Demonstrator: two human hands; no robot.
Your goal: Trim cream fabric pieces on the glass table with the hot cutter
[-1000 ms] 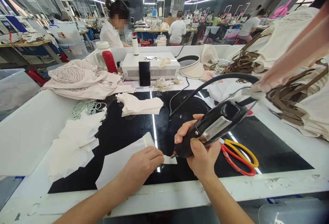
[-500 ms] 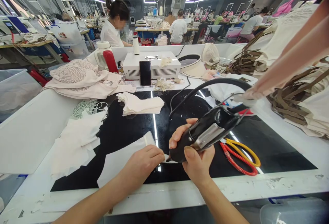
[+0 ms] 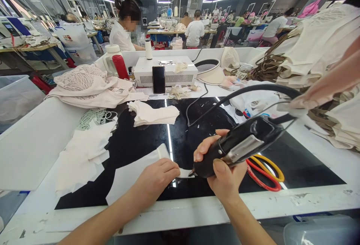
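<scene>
My left hand (image 3: 159, 179) lies with bent fingers pressed together on a white fabric piece (image 3: 131, 177), holding it against the black board (image 3: 180, 143). A narrow end of the fabric shows to the right of the fingers. My right hand (image 3: 225, 181) is wrapped round a black corded hand tool (image 3: 239, 149) with a metal plate on its side. Its pointed metal tip is at that narrow fabric end; I cannot tell whether it touches. Beyond the tool lie scissors (image 3: 281, 175) with yellow and red handles, their blades hidden.
A pinkish fabric strip (image 3: 332, 83) hangs round the tool's cable at right. White fabric stacks (image 3: 154, 113) and cut pieces (image 3: 81, 158) lie on the board and at left. A phone (image 3: 159, 80) leans on a vented white box (image 3: 180, 75). Garments (image 3: 326, 42) are piled at right.
My right hand and the tool have moved a little right, away from my left hand, uncovering more of the fabric's end. The cable and pinkish strip shifted right too. My left hand stays put.
</scene>
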